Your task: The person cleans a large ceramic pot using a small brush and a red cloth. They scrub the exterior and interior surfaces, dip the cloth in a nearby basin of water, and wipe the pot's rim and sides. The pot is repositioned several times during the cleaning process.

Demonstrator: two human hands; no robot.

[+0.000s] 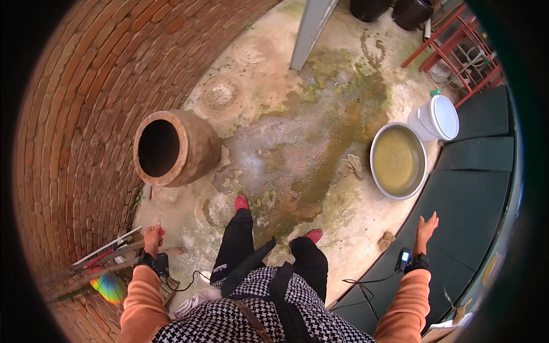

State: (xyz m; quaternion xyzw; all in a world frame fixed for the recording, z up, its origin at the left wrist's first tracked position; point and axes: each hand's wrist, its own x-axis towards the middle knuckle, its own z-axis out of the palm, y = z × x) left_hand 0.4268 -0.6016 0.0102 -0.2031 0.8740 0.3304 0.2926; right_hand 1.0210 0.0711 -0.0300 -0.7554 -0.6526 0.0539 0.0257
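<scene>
My left hand [152,239] is held out at the lower left, its fingers curled in. A small red spot shows at its fingertips, too small to name. Below it lie sticks and wooden poles [123,260]. On the other side, my right hand [425,230] is raised with fingers apart and nothing in it, over dark green panels [463,197]. Farther off from that hand sits a round metal basin [398,161] of cloudy yellowish water. A white bucket [436,118] stands beside it. At the left, a large clay jar [197,148] has its dark mouth toward the brick wall.
Wet, mossy concrete [309,137] spreads ahead of my feet. A crumpled grey cloth [351,166] lies by the basin, and a stone [386,240] nearer me. A metal post [311,34], red metal frame [457,54] and black containers [412,14] stand farther off. Brick wall [86,114] bounds the left.
</scene>
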